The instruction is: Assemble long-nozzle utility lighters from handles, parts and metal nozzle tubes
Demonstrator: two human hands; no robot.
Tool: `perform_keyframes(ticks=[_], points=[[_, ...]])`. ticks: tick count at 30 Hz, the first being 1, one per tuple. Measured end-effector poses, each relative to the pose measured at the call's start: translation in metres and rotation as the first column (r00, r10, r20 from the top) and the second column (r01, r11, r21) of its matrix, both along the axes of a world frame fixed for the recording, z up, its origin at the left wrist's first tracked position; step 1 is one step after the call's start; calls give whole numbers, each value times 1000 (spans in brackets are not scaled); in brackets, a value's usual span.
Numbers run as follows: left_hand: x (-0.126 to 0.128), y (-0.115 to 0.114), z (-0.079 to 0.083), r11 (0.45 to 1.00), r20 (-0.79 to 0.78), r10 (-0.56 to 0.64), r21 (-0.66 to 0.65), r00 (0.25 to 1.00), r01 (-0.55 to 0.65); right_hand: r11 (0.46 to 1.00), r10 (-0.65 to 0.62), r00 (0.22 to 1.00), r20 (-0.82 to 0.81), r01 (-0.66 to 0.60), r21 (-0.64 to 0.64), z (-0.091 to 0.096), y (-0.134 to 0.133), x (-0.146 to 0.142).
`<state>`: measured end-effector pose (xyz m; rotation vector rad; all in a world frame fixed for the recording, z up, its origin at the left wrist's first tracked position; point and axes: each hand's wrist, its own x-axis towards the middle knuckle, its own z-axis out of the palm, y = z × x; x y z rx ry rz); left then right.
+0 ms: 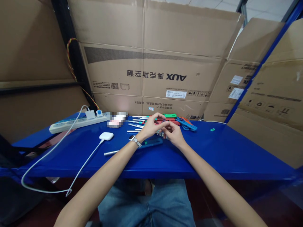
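My left hand (153,125) and my right hand (174,134) meet over the blue table, fingertips pinched together. Something small and dark shows between them, too small to make out. Just below the hands lies a long-nosed lighter with a blue handle (152,142); its metal tube (111,153) points left, partly hidden by my left wrist. Behind the hands is a pile of similar lighters, among them a green handle (170,116) and a blue handle (189,125), with red and orange ones between. Their metal tubes (134,131) stick out to the left.
On the left are a white power strip (78,123) with plugs, a white earphone case (106,136) on a white cable (81,168), and a blurred box (117,120). A small green piece (212,129) lies at right. Cardboard (153,37) walls the table's back.
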<state>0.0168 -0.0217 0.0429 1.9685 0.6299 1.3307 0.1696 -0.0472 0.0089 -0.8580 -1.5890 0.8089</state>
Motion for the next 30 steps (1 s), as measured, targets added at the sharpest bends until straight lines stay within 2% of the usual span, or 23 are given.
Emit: perform_keyframes(ticks=[5, 9, 13, 16, 19, 23, 30], points=[[-3, 2, 0, 996, -55, -62, 54, 997, 65, 999, 32, 999, 38, -33, 19, 3, -5, 0], [0, 4, -1, 997, -14, -25, 77, 1000, 26, 999, 34, 999, 32, -36, 37, 1, -3, -1], [3, 2, -1, 999, 39, 15, 41, 999, -17, 1000, -14, 1000, -20, 14, 16, -2, 1, -2], [2, -1, 0, 1000, 16, 28, 6, 999, -28, 1000, -12, 1000, -25, 12, -6, 0, 1, -3], [-2, -2, 3, 1000, -19, -30, -1, 999, 30, 1000, 9, 1000, -8, -10, -16, 3, -3, -2], [-6, 0, 5, 995, -25, -78, 59, 997, 79, 1000, 16, 999, 39, -16, 11, 4, -7, -2], [-2, 4, 1, 997, 18, 13, 80, 1000, -14, 999, -8, 999, 48, 6, 34, 1, -6, -2]])
